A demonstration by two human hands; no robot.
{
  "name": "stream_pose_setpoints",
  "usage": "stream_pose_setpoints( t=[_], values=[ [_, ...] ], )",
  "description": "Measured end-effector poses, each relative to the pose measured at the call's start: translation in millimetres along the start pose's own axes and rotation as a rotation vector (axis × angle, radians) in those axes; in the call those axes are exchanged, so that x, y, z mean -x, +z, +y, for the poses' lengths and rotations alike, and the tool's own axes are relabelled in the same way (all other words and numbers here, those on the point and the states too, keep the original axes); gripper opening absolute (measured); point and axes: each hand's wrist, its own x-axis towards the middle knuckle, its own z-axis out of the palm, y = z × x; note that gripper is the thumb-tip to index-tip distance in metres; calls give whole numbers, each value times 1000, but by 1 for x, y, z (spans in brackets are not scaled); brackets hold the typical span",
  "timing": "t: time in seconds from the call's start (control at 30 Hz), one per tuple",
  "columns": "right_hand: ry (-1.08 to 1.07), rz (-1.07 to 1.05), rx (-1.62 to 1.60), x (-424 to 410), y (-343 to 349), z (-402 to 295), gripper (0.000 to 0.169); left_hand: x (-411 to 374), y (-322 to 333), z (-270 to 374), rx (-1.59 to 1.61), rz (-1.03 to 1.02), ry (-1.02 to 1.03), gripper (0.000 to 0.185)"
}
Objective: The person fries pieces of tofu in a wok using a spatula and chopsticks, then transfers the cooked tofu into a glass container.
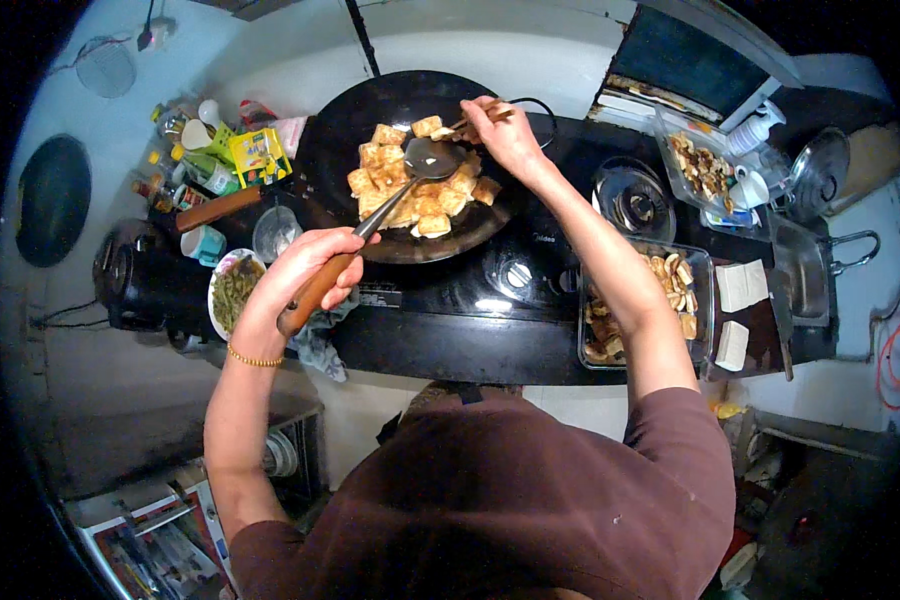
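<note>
A large black wok (pixel 457 232) on the cooktop holds many browned pieces of tofu (pixel 377 175). My left hand (pixel 315 262) grips the wooden handle of a metal ladle (pixel 431 159), whose bowl lies over the tofu near the middle of the wok. Above the wok's right side, my right hand (pixel 506 139) holds a pair of wooden chopsticks (pixel 504 114). Their tips reach down to the tofu beside the ladle bowl; whether they pinch a piece is unclear.
To the right stand a glass dish of browned pieces (pixel 675 281), white tofu blocks (pixel 742 286), a glass lid (pixel 634 199) and a sink (pixel 802 274). On the left are a plate of green vegetables (pixel 236 289), a glass bowl (pixel 276 232), a yellow packet (pixel 259 155) and several bottles (pixel 214 176).
</note>
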Motion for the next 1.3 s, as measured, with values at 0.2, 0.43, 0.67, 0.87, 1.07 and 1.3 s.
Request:
stream_pose_setpoints(
  t=[0.2,0.43,0.67,0.87,1.07,1.3],
  values=[
    [316,115,-675,-3,-50,18,41,25,1,2,-14,-25,20,29],
    [389,148,-902,62,-147,10,43,73,19,-11,4,77,52,41],
    [511,328,-714,216,-271,3,42,107,24,-41,348,135,214,52],
    [673,506,-654,297,-283,38,38,106,47,-41,334,201,366,51],
    [747,559,-853,316,-284,78,37,109,36,-48,484,153,374,50],
    [504,502,-166,284,-276,-11,28,129,63,-47,377,224,404,48]
  ],
)
